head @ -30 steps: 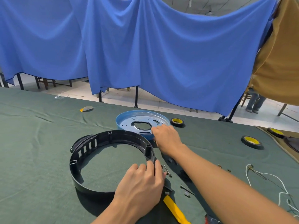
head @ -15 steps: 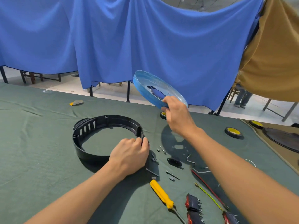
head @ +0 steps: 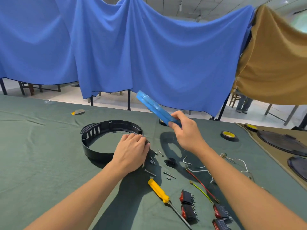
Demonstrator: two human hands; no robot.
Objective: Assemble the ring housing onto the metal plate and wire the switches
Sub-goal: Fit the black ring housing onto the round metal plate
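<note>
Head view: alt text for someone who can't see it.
The right hand holds a blue metal plate tilted above a green table; the left hand grips a black ring housing. Switches, wires and a screwdriver lie nearby.

Count of items on the table (head: 41,155):

- Ring housing (head: 98,152): one.
- Metal plate (head: 152,106), blue-filmed: one.
- Screwdriver (head: 158,190), yellow handle: one.
- Rocker switches (head: 186,197) (head: 188,211) (head: 221,210) (head: 221,224), red and black: four.
- Tape rolls (head: 229,136) (head: 250,127) (head: 161,122), yellow cores: three, one largely hidden.
- Black socket (head: 170,162): one.
- Loose screws (head: 160,153) (head: 152,160) (head: 150,172) (head: 169,174): at least four. The smaller bits are too small to tally.
- Red wire (head: 201,183): one.
- Yellow-green wire (head: 201,190): one.
- White wires (head: 240,161): tangled, number unclear.
- Dark round covers (head: 282,141) (head: 299,166), right edge: two.
</note>
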